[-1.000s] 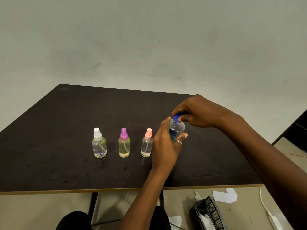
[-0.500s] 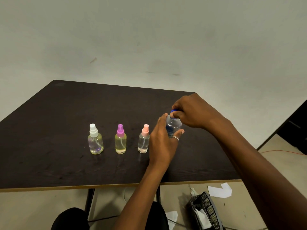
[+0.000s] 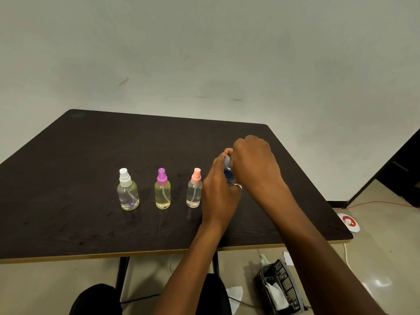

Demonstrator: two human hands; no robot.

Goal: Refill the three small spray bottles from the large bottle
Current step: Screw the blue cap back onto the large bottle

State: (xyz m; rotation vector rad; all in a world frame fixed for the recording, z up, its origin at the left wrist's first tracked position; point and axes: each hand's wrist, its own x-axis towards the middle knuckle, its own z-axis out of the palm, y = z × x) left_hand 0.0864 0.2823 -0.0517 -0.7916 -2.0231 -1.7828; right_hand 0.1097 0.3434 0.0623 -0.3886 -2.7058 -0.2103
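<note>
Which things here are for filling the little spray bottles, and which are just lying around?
For the job: large bottle, white-capped, purple-capped and pink-capped spray bottles.
Just lying about: black basket, white papers, red-and-white disc on the floor.

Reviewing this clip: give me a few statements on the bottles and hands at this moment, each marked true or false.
1. Three small spray bottles stand in a row on the table. True.
2. The middle bottle has a white sprayer. False: the purple-capped bottle is in the middle; the white-capped bottle is leftmost.
3. The left hand grips the body of the large bottle. True.
4. The right hand rests flat on the table. False: it closes over the large bottle's top.
5. The pink-capped bottle has its sprayer off. False: it is on.
</note>
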